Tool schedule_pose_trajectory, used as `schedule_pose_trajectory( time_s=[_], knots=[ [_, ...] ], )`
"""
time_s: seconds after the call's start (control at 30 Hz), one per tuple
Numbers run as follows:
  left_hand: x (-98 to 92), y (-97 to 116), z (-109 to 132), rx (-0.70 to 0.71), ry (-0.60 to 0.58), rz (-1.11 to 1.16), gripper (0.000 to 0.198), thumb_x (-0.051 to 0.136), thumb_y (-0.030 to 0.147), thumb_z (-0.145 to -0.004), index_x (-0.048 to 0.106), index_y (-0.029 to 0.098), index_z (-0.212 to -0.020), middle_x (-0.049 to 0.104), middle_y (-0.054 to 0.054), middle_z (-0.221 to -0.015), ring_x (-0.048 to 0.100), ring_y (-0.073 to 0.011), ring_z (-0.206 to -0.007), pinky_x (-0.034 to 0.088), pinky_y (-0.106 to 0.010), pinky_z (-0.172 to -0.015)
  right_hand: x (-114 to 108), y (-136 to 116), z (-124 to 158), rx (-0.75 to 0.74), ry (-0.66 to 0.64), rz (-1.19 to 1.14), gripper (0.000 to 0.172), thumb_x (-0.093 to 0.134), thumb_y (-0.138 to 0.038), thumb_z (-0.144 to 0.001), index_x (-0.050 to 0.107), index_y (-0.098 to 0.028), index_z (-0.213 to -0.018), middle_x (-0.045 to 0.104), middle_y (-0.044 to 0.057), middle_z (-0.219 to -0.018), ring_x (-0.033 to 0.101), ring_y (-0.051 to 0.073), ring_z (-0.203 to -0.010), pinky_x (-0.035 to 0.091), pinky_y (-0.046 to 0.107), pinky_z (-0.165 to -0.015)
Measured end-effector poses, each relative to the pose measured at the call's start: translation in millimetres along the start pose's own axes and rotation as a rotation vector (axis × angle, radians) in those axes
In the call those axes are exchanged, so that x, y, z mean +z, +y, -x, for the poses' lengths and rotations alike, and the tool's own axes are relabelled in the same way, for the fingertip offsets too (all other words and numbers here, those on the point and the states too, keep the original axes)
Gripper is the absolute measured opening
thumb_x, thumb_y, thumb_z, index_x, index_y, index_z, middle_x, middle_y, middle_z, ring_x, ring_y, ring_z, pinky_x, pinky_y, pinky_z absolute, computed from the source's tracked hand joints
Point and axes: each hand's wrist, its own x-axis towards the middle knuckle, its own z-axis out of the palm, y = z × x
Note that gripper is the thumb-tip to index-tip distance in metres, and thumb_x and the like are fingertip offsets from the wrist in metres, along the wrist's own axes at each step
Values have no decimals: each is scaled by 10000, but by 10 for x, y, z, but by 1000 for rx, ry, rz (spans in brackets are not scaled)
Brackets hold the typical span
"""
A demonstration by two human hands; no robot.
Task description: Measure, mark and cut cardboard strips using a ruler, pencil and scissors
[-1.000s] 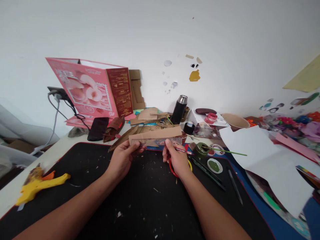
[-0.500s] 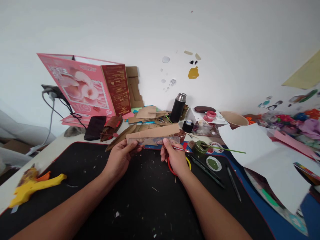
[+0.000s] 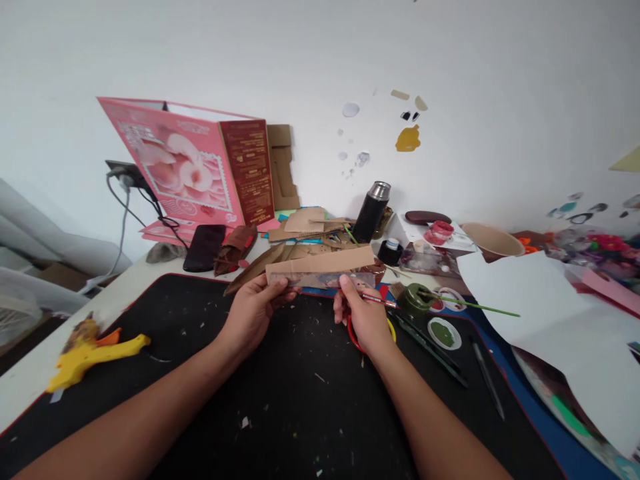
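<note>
My left hand (image 3: 255, 310) pinches the left end of a clear ruler (image 3: 325, 279), thumb on top. A strip of brown cardboard (image 3: 320, 260) lies against the ruler and shows above its upper edge. At the right end, my right hand (image 3: 364, 313) presses its thumb on the ruler, with fingers curled beneath. A red pencil (image 3: 377, 300) is also tucked in my right hand, pointing right. Both pieces are held up over the black mat (image 3: 300, 400). Scissors with red and yellow handles (image 3: 393, 329) lie partly hidden under my right hand.
A yellow glue gun (image 3: 95, 353) lies at left. Cardboard scraps (image 3: 305, 220), a black thermos (image 3: 371, 213) and a phone (image 3: 204, 247) are at the back. Right of my hands are a green paint jar (image 3: 417, 300), a paint lid (image 3: 444, 333), pens and white paper (image 3: 545, 320).
The whole scene has shifted right in view as the camera turned slightly left. Both hands keep their hold on the ruler and cardboard strip.
</note>
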Motion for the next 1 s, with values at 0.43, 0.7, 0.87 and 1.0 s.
schedule_pose_trajectory(
  time_s=[0.43, 0.7, 0.87, 1.0],
  knots=[
    [-15, -38, -8, -1, -12, -6, 364, 1030, 331, -640, 827, 134, -869, 821, -86, -847, 772, -170, -721, 645, -226, -665, 5, -7, 10, -6, 15, 13, 656, 777, -795, -827, 669, -183, -617, 626, 15, -545, 565, 111, -398, 358, 200, -371],
    [-25, -51, 7, -3, -44, -4, 350, 1002, 339, -691, 828, 131, -912, 826, -92, -872, 767, -164, -742, 645, -236, -691, 9, -3, 15, 8, 17, 25, 662, 788, -794, -817, 650, -189, -588, 607, 13, -515, 551, 112, -388, 345, 202, -366],
    [-27, -53, 17, -12, -61, -19, 360, 996, 367, -698, 819, 126, -899, 827, -110, -842, 773, -185, -737, 648, -264, -708, 13, -7, 16, 2, 29, 41, 658, 769, -786, -839, 651, -192, -583, 605, 20, -513, 557, 124, -396, 347, 219, -367],
    [-36, -49, 23, -26, -72, -36, 378, 994, 394, -709, 814, 127, -908, 823, -109, -833, 781, -198, -748, 647, -282, -722, 11, -4, 20, 5, 28, 47, 682, 759, -805, -837, 649, -189, -565, 599, 25, -502, 548, 123, -389, 339, 224, -365]
  ],
)
